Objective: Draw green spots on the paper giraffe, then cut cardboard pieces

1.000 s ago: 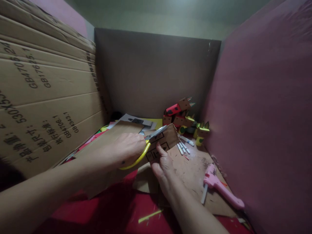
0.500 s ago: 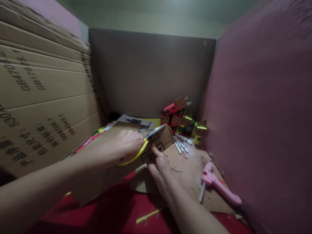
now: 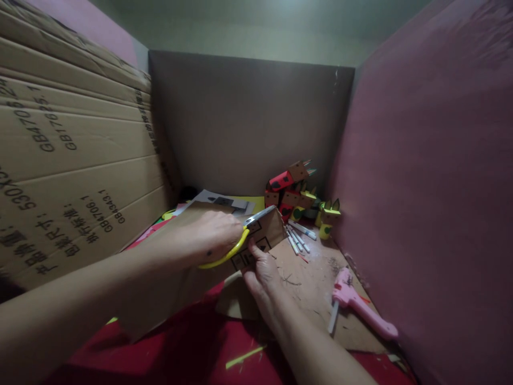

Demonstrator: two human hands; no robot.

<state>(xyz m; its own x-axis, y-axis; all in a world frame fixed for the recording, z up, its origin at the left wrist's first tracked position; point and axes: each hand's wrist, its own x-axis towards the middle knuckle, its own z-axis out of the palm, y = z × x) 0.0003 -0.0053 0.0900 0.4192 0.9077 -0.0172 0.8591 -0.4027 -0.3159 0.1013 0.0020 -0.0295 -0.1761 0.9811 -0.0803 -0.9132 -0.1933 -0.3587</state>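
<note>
My left hand (image 3: 219, 235) is wrapped round yellow-handled scissors (image 3: 232, 253), seen from its back. Their metal blades point to the upper right, across the upper edge of a brown cardboard sheet (image 3: 180, 291) with black printed marks. The blades look nearly together, with the tips by the sheet's far corner. Lower down, my right hand (image 3: 262, 275) grips the cardboard near the printed marks. Its thumb lies on the near face, and the other fingers are mostly hidden behind the sheet.
A pink glue gun (image 3: 360, 307) lies on a cardboard mat (image 3: 308, 291) at right. Several white markers (image 3: 298, 239) lie beyond my right hand. Red and yellow animal-like paper figures (image 3: 290, 195) stand at the back. A large printed cardboard panel (image 3: 88, 160) rises at left.
My left hand has shifted slightly right and forward along the cardboard with the scissors, and the blades look closer together. My right hand stays at nearly the same place.
</note>
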